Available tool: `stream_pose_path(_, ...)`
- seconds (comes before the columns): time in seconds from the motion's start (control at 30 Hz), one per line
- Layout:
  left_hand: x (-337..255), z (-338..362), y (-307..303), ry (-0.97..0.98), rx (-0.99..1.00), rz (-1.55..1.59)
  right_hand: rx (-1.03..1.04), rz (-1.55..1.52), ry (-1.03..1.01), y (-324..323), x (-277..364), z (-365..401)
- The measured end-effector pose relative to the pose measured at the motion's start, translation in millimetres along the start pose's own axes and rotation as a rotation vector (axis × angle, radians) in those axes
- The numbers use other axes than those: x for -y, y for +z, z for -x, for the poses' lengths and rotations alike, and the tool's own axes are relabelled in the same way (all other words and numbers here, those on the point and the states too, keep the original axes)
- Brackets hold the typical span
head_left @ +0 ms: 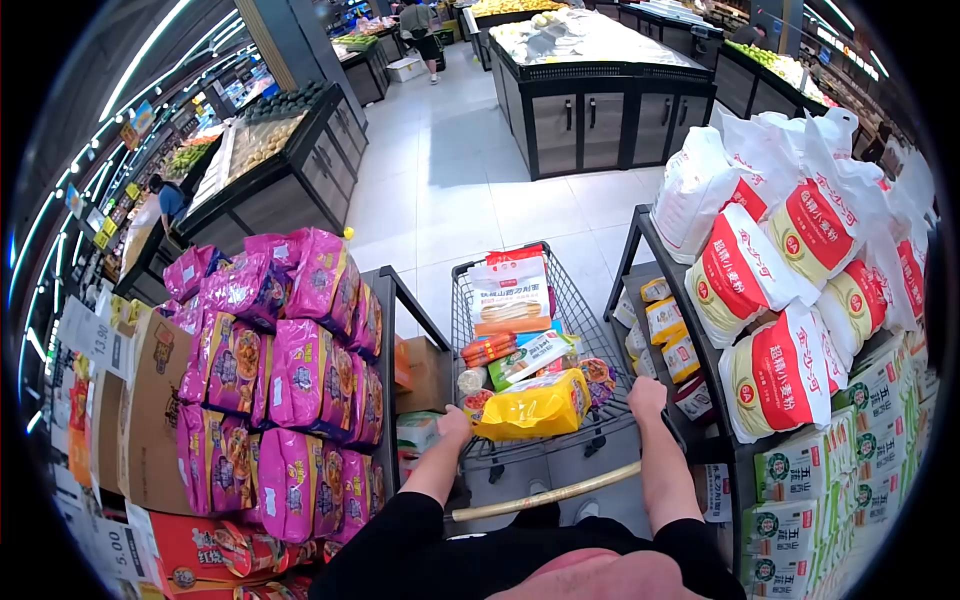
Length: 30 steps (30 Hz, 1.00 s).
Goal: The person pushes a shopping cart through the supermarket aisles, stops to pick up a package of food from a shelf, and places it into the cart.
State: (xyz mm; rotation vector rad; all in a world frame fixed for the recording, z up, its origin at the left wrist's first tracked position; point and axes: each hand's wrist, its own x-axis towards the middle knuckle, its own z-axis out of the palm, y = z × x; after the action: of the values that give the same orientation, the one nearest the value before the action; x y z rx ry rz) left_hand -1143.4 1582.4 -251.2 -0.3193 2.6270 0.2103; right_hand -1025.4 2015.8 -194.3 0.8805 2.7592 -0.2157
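Observation:
A wire shopping cart stands in front of me, its pale handlebar close to my body. My left hand is closed on the cart's left side rim. My right hand grips the right side rim, farther forward than the handlebar. In the basket, a yellow packet lies nearest me. Behind it are a green-and-white packet, orange-red packets and a small round container. A white packet with a red top leans at the far end.
Pink noodle multipacks are stacked on the left. White-and-red flour sacks fill a rack on the right, above green-and-white packets. Tiled floor runs ahead to a produce counter. Another person stands far off.

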Motion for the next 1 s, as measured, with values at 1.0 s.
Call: stream_pose_path(1.0, 115.9, 112.1, 25.0, 0.253, -0.028, 0.355, -0.038, -0.131, -0.185, 11.1, -47.1, 76.4)
